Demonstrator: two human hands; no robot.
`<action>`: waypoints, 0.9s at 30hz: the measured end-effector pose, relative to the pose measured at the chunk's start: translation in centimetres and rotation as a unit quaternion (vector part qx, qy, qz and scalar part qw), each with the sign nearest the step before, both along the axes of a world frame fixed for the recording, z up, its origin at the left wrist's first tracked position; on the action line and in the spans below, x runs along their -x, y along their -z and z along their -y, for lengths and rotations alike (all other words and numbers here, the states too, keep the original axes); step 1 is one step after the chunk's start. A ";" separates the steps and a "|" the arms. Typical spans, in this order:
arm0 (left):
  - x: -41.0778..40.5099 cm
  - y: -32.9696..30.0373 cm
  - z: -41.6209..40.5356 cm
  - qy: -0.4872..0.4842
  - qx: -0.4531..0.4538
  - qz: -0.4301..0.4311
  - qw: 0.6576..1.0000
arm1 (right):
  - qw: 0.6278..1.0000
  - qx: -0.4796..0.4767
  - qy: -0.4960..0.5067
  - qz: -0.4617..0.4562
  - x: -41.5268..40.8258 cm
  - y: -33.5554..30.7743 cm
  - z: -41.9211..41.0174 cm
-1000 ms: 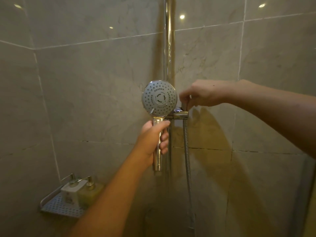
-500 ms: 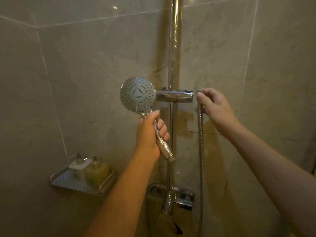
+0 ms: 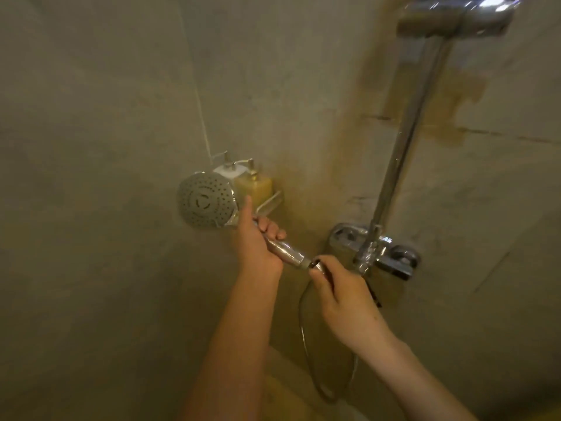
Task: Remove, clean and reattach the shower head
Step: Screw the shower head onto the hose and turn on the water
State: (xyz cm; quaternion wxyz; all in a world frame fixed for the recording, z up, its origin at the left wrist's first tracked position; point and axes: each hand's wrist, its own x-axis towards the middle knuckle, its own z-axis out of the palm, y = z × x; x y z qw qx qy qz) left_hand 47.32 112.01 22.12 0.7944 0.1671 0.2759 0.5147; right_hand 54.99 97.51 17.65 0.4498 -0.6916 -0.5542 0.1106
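The shower head (image 3: 205, 201) is off its bracket, held low at about nine o'clock from the middle of the view, its perforated spray face turned toward the camera. The left hand (image 3: 255, 244) wraps the chrome handle (image 3: 285, 248), fingers curled over the top and the thumb stretched up along the back of the head. The handle slants down toward four o'clock, where its end meets the hose nut (image 3: 315, 265). The right hand (image 3: 340, 287) pinches that nut between thumb and curled fingers; motion blur makes it hard to tell whether the nut is still threaded on or just touching the handle's end. The hose (image 3: 306, 341) drops from the right hand in a loop toward six o'clock.

Behind the shower head, at about eleven o'clock from it, a wall shelf (image 3: 270, 202) carries a white pump bottle (image 3: 226, 171) and an amber pump bottle (image 3: 255, 186) side by side. At three o'clock the mixer valve (image 3: 391, 256) sits on the tiled wall (image 3: 106, 117), with the riser rail (image 3: 400, 153) climbing to the slider bracket (image 3: 455, 16) at one o'clock.
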 end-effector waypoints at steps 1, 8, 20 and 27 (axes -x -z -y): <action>1.0 1.1 -0.1 -0.015 0.013 -0.004 1.000 | 1.000 0.008 -0.006 -0.004 0.8 0.8 -0.2; 6.3 5.2 -0.3 -0.074 0.046 -0.045 0.995 | 0.997 0.053 -0.045 0.042 5.1 4.5 -1.6; 9.2 6.5 -0.3 -0.044 -0.012 0.003 0.999 | 0.990 0.127 -0.060 -0.003 8.4 5.2 -2.7; 9.2 7.0 -2.2 0.169 -0.114 0.258 0.944 | 0.736 0.233 -0.159 -0.616 7.3 3.0 -3.3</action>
